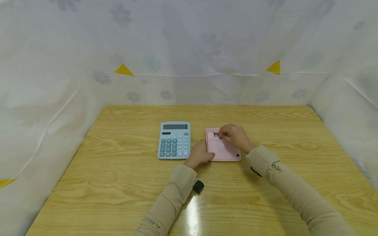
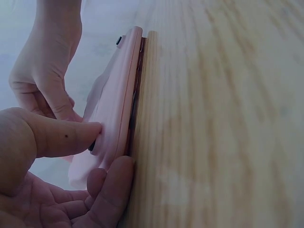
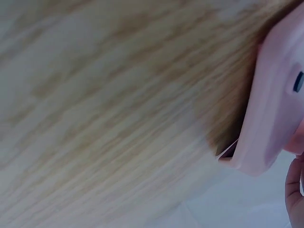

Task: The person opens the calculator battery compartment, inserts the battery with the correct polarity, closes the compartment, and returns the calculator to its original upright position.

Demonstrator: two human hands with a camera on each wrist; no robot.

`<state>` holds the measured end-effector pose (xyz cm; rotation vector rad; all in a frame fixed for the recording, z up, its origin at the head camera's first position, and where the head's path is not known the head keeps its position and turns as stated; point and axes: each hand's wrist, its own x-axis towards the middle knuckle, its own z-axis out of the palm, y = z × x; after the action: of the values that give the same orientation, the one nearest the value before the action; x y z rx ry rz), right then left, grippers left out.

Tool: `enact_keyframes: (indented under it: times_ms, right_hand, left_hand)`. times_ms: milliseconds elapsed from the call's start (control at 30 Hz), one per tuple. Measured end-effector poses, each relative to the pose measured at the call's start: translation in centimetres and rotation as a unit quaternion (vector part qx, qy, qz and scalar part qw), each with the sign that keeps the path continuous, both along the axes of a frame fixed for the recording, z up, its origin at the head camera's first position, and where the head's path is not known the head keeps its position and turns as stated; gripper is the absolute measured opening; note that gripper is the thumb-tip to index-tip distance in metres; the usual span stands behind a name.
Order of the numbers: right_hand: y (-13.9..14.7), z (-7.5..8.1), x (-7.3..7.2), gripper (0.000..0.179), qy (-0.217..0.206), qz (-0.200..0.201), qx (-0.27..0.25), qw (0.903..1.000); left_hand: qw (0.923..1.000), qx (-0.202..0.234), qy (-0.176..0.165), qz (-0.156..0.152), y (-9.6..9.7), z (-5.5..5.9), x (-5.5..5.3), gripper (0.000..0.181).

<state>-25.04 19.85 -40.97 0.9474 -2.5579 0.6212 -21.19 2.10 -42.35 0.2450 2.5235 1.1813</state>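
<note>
A pink calculator (image 1: 225, 154) lies face down on the wooden table, with a small battery compartment (image 1: 217, 134) uncovered near its far edge. My left hand (image 1: 199, 154) grips its left edge; in the left wrist view the thumb (image 2: 71, 137) presses on the back while the fingers curl against the side. Bent over the compartment, my right hand (image 1: 236, 136) has its fingertips brought together there. Whether they pinch something small is hidden. The right wrist view shows only part of this hand (image 3: 295, 190) beside the pink casing (image 3: 270, 104).
A blue calculator (image 1: 174, 141) lies face up just left of my left hand, its display showing a digit. White flower-patterned sheeting (image 1: 189, 49) with yellow triangles (image 1: 124, 70) encloses the table (image 1: 118, 196) at the back and sides.
</note>
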Motion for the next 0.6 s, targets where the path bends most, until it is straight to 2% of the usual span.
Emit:
enact_keyframes:
  times_ms: [233,600]
  right_hand:
    - [0.19,-0.35,-0.07,0.009,0.001,-0.001,0.002,1.0000]
    - [0.37,-0.35,0.17,0.012,-0.003,0.017,0.035,0.9993]
  left_hand:
    - [1.0000,-0.003,0.005,-0.001,0.01,0.00,-0.03,0.042]
    - [1.0000,0.007,0.004,0.000,-0.03,-0.14,-0.04,0.040]
